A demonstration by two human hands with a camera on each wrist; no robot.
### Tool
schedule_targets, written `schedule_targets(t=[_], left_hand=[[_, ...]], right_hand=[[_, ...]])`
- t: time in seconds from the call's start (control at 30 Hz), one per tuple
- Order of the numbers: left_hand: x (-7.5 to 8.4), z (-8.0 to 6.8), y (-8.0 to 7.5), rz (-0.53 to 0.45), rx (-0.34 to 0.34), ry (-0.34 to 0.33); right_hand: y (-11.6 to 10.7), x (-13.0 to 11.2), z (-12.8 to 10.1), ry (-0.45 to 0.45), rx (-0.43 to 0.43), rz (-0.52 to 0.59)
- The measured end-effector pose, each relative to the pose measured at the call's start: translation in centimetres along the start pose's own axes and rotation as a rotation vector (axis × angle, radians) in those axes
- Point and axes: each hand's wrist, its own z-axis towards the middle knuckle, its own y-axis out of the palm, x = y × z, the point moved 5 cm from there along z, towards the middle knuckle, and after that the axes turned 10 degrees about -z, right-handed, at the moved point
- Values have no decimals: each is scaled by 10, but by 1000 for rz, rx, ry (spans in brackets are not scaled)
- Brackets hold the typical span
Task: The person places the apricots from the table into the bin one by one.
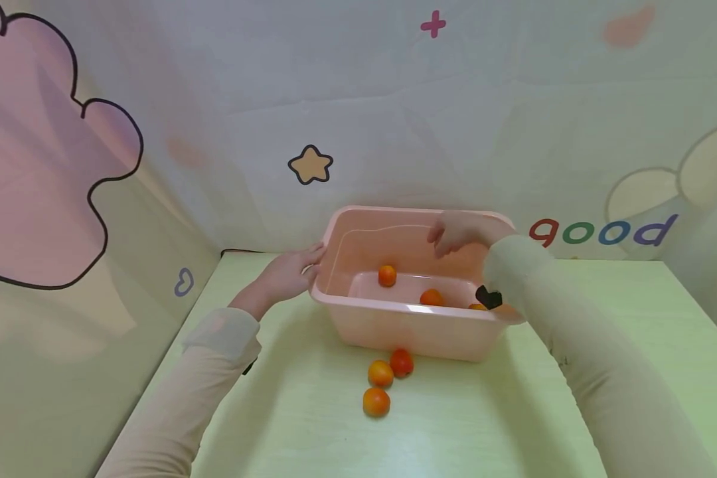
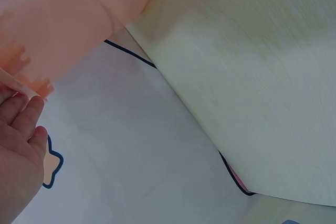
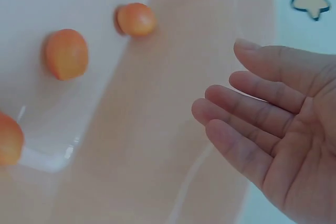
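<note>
Pale green table (image 1: 311, 431); pink tub (image 1: 406, 332) at 12 o'clock. My left hand (image 1: 287, 273) flat on rim, steadying. My right hand (image 1: 454, 234) open, empty over three oranges (image 1: 387, 275)

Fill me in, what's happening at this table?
A person is working at a pink tub on a pale green table. The left hand rests against the tub's left rim. The right hand hovers open over the inside, holding nothing. Three orange fruits lie in the tub, one partly hidden by the sleeve, and three more sit on the table just in front of it.
</note>
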Motion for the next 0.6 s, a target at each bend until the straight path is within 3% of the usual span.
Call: schedule_targets(t=[0.37,0.6], left_hand=[[0,-1,0,5,-3,-28],[2,-1,0,14,1,-19]], right_hand=[[-7,-26,-34,-229,94,-138],[6,-46,-62,-370,194,-123]])
